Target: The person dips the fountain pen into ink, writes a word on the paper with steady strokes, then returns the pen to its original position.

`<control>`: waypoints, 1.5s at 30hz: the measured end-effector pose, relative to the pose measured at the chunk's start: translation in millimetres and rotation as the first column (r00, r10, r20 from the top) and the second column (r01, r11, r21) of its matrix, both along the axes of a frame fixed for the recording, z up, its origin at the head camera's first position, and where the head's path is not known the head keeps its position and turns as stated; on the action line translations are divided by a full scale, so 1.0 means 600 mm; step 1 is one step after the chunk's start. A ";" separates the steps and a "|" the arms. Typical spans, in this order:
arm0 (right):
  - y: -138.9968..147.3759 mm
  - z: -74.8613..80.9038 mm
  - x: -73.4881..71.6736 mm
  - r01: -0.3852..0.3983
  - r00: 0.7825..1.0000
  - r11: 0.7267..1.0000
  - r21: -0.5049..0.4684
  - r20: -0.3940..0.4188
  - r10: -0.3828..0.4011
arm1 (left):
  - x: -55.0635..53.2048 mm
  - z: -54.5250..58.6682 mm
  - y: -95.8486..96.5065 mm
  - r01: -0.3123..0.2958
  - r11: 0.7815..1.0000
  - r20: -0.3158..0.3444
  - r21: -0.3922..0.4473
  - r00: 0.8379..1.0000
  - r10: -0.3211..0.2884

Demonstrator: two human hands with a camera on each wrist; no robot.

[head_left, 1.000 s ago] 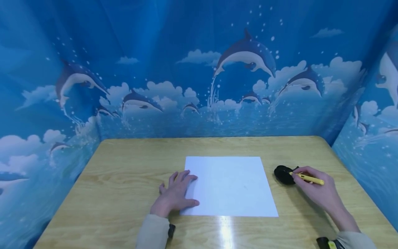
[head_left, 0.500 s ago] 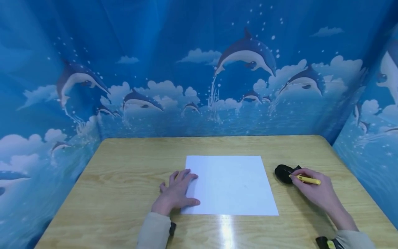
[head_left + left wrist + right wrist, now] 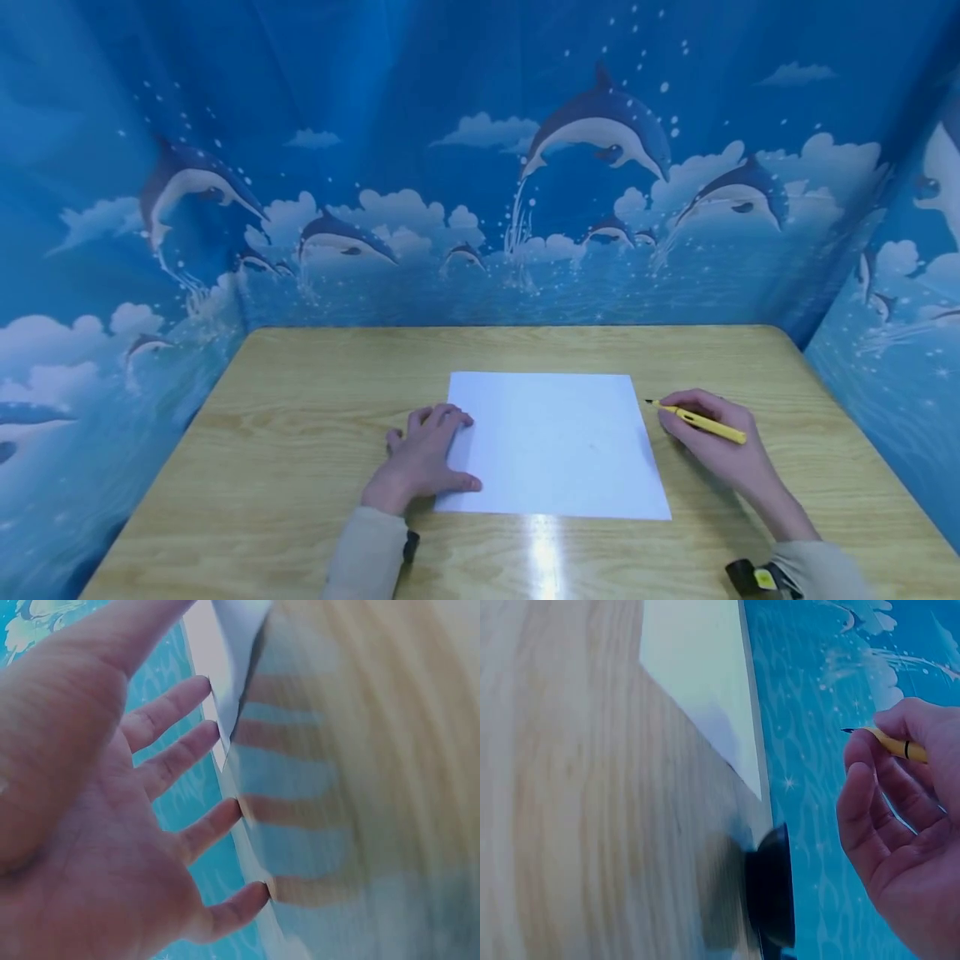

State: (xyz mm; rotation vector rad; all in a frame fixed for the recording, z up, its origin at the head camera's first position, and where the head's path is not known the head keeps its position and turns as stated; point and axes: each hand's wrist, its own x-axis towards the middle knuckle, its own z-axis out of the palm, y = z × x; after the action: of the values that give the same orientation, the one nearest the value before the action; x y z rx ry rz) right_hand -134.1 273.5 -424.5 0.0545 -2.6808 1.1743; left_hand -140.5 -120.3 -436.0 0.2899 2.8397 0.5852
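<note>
A yellow fountain pen [image 3: 708, 425] with a dark pointed nib is pinched between the thumb and fingers of my right hand [image 3: 723, 446]. In the head view, its nib is just off the right edge of a white sheet of paper [image 3: 555, 442]. The right wrist view shows the pen [image 3: 900, 746] held up above the table. My left hand [image 3: 420, 458] rests spread on the paper's left edge, thumb and fingertips touching down. In the left wrist view, the fingers [image 3: 172, 765] of that hand reach the paper's corner and the tabletop.
A black round dish-like object [image 3: 772, 885] stands on the table in the right wrist view; in the head view my right hand hides it. The wooden table [image 3: 300, 417] ends at a blue dolphin-print curtain [image 3: 420, 167] behind and at both sides.
My right hand has moved left with the pen, from the black object toward the paper's right edge. My left hand and the paper have stayed in place.
</note>
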 end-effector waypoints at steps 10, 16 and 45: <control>-0.051 -0.008 -0.020 -0.098 0.994 0.994 -0.046 0.048 0.100 | -0.006 0.001 -0.010 0.016 0.999 0.015 0.043 1.000 -0.017; -0.071 -0.016 -0.034 -0.138 0.986 0.988 -0.070 0.080 0.144 | -0.020 0.004 -0.029 0.051 0.993 0.002 0.103 0.999 -0.051; -0.169 -0.033 -0.086 -0.294 0.937 0.913 -0.282 0.105 0.334 | -0.026 0.014 -0.033 0.105 0.992 0.124 0.073 0.986 -0.113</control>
State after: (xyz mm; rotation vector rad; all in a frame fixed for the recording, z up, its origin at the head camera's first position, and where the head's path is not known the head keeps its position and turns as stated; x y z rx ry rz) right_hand -185.6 172.1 -444.1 0.3844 -2.6853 1.6874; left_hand -156.0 -140.1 -427.9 0.4016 2.6667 0.6509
